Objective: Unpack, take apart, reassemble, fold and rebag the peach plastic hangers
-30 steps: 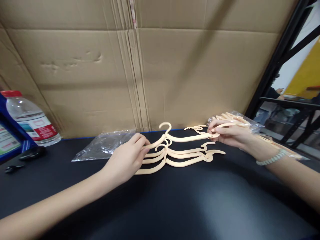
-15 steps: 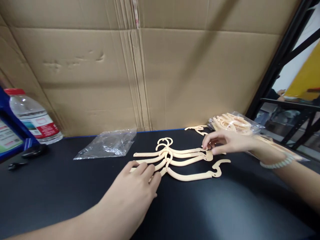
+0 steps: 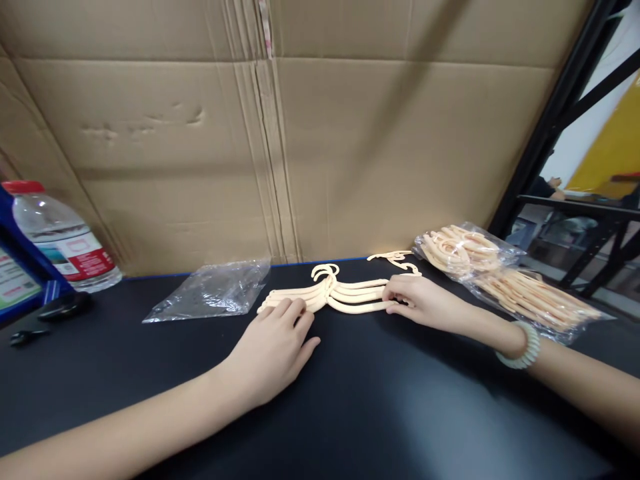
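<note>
Several cream-coloured plastic hangers [image 3: 357, 308] lie bunched together on the black table, their hooks [image 3: 325, 270] pointing towards the cardboard. Over the left ends of the hangers, my left hand [image 3: 273, 350] has its fingers curled down on them, with the thumb off to the side. At the other side, my right hand [image 3: 423, 300] is closed around the right ends of the stack, fingers behind and thumb in front, hiding those tips. Just beyond this hand lie loose cream hook-shaped pieces [image 3: 395, 256].
A flat clear plastic bag [image 3: 210, 288] lies at the left. Bagged cream parts [image 3: 535, 297] sit at the right. A water bottle [image 3: 65, 240] and a blue container [image 3: 15, 260] stand far left. A cardboard wall [image 3: 400, 133] closes off the back.
The spread hangers have been drawn together into a tight stack, farther back on the table. My right hand has come left and closed on their ends; the left hand has moved slightly forward.
</note>
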Motion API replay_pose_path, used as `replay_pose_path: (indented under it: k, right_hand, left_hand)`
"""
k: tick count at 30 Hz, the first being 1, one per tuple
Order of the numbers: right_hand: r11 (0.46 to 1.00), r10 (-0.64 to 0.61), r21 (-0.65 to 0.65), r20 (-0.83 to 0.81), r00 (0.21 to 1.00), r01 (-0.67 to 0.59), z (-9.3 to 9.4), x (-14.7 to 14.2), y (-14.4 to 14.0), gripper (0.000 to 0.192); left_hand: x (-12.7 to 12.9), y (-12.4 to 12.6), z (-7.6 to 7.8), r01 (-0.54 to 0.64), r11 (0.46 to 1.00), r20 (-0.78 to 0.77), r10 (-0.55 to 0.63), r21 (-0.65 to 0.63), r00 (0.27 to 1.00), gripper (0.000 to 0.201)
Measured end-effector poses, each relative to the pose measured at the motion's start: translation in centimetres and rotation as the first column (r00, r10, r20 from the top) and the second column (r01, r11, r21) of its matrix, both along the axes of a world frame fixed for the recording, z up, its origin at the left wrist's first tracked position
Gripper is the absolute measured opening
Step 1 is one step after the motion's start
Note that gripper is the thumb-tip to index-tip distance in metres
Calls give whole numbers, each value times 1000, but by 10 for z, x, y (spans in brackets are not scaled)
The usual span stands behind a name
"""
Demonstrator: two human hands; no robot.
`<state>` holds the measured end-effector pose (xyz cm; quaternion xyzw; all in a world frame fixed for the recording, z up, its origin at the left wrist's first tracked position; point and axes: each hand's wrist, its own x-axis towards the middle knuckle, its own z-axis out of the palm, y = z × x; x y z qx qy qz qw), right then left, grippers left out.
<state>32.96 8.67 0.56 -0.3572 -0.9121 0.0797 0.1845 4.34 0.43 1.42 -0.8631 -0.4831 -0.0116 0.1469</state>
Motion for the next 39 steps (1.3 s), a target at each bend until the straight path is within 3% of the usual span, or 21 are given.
replay_pose_path:
  k: [6,10,15,19,26,33,36,39]
  right_hand:
    - [998,-23,63,-31,999,25,3,8,7,12]
    - [987,-63,138,-93,994,76,2,8,5,28]
    - [995,-63,87,130,990,52,-15,-3,-5,62]
    - [999,-48,-10,270,962,53,-21,-7,-6,71]
    - [998,-33,-40,251,967,44,-19,12,10,69]
    - [1000,11,-7,189,982,-10,-23,27,21,64]
    - [1000,5,25,157,988,-9,-21,26,22,58]
    - [998,-26,53,134,991,19,-19,25,24,54]
  left_hand:
    - [-8,11,-6,32,999,145,-35,20,989,29]
    - [-11,14,-12,28,999,194,-35,41,980,41]
    - [-21,24,-24,-143,987,182,154,-71,971,67]
    - [-27,35,-24,-205,966,183,233,-157,955,64]
    - [-27,42,-17,-169,948,212,229,-268,950,60]
    - [-30,43,-25,-65,988,264,101,-142,959,57]
    - [-32,45,-28,-81,991,289,109,-105,951,57]
    - [-32,46,-28,-110,983,277,148,-150,949,57]
